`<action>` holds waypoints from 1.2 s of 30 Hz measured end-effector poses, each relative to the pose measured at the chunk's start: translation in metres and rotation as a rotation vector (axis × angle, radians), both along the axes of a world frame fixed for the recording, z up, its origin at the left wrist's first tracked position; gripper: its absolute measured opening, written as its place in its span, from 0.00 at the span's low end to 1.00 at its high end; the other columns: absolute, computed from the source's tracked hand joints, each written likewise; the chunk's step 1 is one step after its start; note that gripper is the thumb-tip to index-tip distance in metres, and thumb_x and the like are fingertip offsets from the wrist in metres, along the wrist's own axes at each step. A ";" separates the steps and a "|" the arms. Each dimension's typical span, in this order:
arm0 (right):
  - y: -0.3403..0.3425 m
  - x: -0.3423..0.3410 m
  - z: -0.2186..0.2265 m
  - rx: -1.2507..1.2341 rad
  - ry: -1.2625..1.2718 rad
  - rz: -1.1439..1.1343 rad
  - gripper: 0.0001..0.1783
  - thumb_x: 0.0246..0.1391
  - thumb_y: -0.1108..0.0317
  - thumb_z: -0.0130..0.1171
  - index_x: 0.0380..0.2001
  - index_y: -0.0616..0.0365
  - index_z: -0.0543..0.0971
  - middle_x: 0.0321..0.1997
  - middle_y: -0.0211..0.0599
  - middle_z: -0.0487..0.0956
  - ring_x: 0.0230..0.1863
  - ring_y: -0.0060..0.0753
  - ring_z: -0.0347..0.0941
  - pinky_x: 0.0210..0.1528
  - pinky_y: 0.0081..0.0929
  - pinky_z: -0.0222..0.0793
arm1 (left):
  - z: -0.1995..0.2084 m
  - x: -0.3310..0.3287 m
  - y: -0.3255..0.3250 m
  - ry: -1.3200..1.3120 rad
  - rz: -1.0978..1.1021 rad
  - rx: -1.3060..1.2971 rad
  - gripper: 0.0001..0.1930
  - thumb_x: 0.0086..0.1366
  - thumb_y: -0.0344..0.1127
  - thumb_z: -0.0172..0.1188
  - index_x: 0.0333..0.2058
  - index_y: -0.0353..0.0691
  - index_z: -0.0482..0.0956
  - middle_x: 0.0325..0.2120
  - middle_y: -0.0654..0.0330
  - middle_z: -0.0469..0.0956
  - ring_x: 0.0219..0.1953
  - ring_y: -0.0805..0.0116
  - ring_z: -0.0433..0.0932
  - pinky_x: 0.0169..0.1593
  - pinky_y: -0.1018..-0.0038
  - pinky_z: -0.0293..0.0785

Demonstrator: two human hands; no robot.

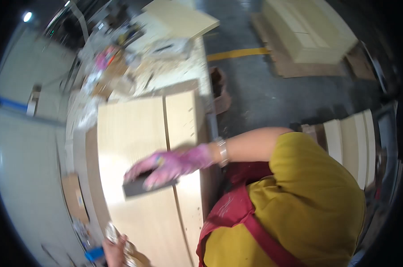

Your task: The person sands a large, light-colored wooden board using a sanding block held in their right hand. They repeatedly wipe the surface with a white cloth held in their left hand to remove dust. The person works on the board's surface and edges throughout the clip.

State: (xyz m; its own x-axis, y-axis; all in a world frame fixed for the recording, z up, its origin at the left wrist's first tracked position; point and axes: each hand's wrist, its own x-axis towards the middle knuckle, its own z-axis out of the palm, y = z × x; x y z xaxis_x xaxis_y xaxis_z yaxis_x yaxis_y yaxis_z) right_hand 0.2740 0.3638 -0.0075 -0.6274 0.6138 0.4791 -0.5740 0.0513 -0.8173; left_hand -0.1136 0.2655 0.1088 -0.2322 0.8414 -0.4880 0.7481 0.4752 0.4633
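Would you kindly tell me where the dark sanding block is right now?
In the head view, the dark sanding block lies flat on the pale wooden panel, left of centre, pressed under the right hand in a pink glove.

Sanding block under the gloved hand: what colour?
Dark grey to black sanding block, under the pink-gloved hand; head view, somewhat motion-blurred.

A flat brown cardboard piece (73, 196) lies at the tabletop's (201, 66) left edge; crumpled clear plastic wrapping (88, 111) sits farther along that edge.
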 end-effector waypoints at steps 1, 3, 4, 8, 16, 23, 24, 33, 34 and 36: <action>0.003 0.006 -0.004 0.070 0.071 -0.073 0.26 0.61 0.66 0.58 0.60 0.65 0.70 0.66 0.43 0.68 0.72 0.40 0.58 0.72 0.36 0.51 | 0.025 0.025 -0.007 0.056 0.023 0.193 0.06 0.60 0.28 0.66 0.27 0.37 0.78 0.20 0.67 0.76 0.24 0.79 0.72 0.28 0.76 0.69; 0.005 0.022 -0.024 -0.025 0.087 -0.112 0.30 0.58 0.62 0.57 0.61 0.66 0.69 0.67 0.45 0.67 0.72 0.40 0.57 0.72 0.36 0.50 | 0.057 0.002 -0.020 0.119 0.034 0.312 0.06 0.59 0.29 0.67 0.29 0.36 0.78 0.22 0.69 0.76 0.25 0.80 0.71 0.29 0.76 0.68; 0.006 0.029 -0.018 -0.122 0.078 -0.104 0.31 0.60 0.60 0.55 0.63 0.66 0.68 0.66 0.43 0.69 0.66 0.35 0.63 0.67 0.31 0.57 | 0.070 -0.003 -0.025 0.134 -0.006 0.390 0.05 0.59 0.28 0.65 0.30 0.35 0.79 0.21 0.69 0.76 0.25 0.80 0.70 0.29 0.77 0.67; -0.009 0.049 -0.016 -0.225 -0.034 -0.214 0.39 0.59 0.52 0.57 0.66 0.67 0.63 0.66 0.43 0.69 0.64 0.31 0.66 0.66 0.29 0.61 | 0.089 0.003 -0.017 0.529 -0.005 0.509 0.09 0.64 0.30 0.62 0.36 0.28 0.76 0.22 0.68 0.71 0.28 0.79 0.63 0.32 0.75 0.65; -0.008 0.046 -0.021 -0.101 -0.236 -0.156 0.36 0.59 0.56 0.57 0.65 0.67 0.65 0.69 0.42 0.65 0.70 0.35 0.61 0.70 0.31 0.55 | 0.013 -0.059 0.024 0.535 0.012 0.482 0.13 0.60 0.37 0.66 0.38 0.32 0.81 0.24 0.50 0.80 0.25 0.66 0.75 0.34 0.67 0.71; -0.012 0.044 -0.013 -0.154 -0.331 -0.222 0.38 0.58 0.55 0.58 0.65 0.67 0.64 0.69 0.42 0.65 0.69 0.34 0.61 0.70 0.32 0.55 | -0.054 -0.088 0.071 0.206 -0.046 0.320 0.11 0.57 0.36 0.69 0.32 0.33 0.82 0.21 0.60 0.80 0.25 0.74 0.74 0.32 0.70 0.70; -0.012 0.043 -0.014 -0.172 -0.310 -0.216 0.37 0.57 0.55 0.59 0.65 0.66 0.65 0.69 0.41 0.65 0.69 0.33 0.61 0.69 0.32 0.54 | -0.062 -0.094 0.079 0.179 -0.036 0.309 0.11 0.57 0.36 0.69 0.31 0.33 0.82 0.21 0.62 0.80 0.25 0.74 0.74 0.32 0.71 0.69; -0.013 0.041 -0.018 -0.049 -0.416 -0.357 0.35 0.59 0.54 0.58 0.63 0.67 0.67 0.68 0.42 0.66 0.70 0.33 0.59 0.69 0.31 0.53 | -0.142 -0.169 0.139 0.116 -0.043 0.206 0.14 0.60 0.41 0.70 0.32 0.33 0.82 0.21 0.63 0.80 0.24 0.76 0.73 0.32 0.69 0.71; -0.012 0.040 -0.019 -0.029 -0.407 -0.362 0.35 0.59 0.55 0.58 0.63 0.67 0.67 0.68 0.42 0.66 0.70 0.33 0.59 0.70 0.31 0.52 | -0.163 -0.183 0.142 0.111 -0.013 0.200 0.18 0.59 0.45 0.70 0.33 0.33 0.83 0.23 0.58 0.82 0.26 0.72 0.77 0.34 0.67 0.73; -0.010 0.042 -0.020 0.009 -0.389 -0.397 0.34 0.59 0.56 0.58 0.63 0.67 0.67 0.68 0.42 0.66 0.70 0.33 0.59 0.70 0.31 0.52 | -0.180 -0.175 0.151 0.251 -0.036 0.188 0.20 0.58 0.48 0.70 0.34 0.33 0.83 0.23 0.55 0.82 0.26 0.68 0.80 0.34 0.65 0.74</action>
